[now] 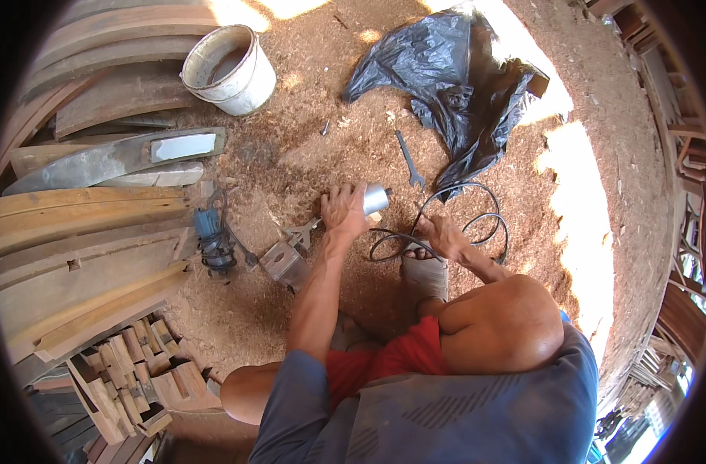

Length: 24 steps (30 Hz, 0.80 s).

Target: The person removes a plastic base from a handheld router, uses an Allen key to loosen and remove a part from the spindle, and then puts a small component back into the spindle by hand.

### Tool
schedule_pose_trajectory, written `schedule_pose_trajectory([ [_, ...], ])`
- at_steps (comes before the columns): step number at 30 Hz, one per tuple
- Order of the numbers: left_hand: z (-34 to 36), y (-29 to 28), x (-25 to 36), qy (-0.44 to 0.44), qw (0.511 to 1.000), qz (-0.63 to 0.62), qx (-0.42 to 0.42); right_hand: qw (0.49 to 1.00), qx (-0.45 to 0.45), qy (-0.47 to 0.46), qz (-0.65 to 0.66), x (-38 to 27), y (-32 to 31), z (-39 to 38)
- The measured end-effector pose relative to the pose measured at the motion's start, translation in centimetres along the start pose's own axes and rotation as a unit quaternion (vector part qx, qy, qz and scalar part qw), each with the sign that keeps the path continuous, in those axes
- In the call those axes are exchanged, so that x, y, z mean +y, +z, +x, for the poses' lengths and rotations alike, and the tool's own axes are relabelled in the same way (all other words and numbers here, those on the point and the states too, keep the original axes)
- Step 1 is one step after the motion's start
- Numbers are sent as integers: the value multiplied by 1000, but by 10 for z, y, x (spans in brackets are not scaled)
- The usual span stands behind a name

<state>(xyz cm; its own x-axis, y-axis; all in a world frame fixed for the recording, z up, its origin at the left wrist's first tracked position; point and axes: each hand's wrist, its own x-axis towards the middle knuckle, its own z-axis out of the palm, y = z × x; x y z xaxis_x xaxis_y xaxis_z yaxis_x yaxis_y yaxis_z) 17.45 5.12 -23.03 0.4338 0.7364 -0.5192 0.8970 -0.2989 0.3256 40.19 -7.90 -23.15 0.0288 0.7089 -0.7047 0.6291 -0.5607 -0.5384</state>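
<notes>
I squat on a sawdust floor. My left hand (344,210) grips a silver cylindrical power tool body (375,199) lying on the ground. My right hand (441,234) rests on the coiled black power cable (457,224) just right of it, fingers closed around a loop. A flat wrench (409,160) lies a little beyond both hands. A grey metal tool base with a handle (285,259) sits just left of my left forearm. My sandalled foot (425,276) is below the cable.
A blue electric router (212,238) lies at the left beside stacked wooden planks (82,255). A white bucket (231,69) stands at the back. A crumpled black plastic bag (453,77) lies at the back right. Small wood blocks (133,371) pile at the lower left.
</notes>
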Motion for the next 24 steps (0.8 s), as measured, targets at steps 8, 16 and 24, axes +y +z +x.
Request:
schedule_pose_trajectory([
  [8, 8, 14, -2, 1, 999, 42, 9, 995, 64, -71, -41, -27, -11, 10],
  [16, 13, 3, 13, -40, 999, 26, 14, 960, 92, -158, -212, -28, 0, 30],
  [24, 37, -4, 19, 10, 993, -13, -113, 985, 100, -88, -105, -37, -2, 42],
])
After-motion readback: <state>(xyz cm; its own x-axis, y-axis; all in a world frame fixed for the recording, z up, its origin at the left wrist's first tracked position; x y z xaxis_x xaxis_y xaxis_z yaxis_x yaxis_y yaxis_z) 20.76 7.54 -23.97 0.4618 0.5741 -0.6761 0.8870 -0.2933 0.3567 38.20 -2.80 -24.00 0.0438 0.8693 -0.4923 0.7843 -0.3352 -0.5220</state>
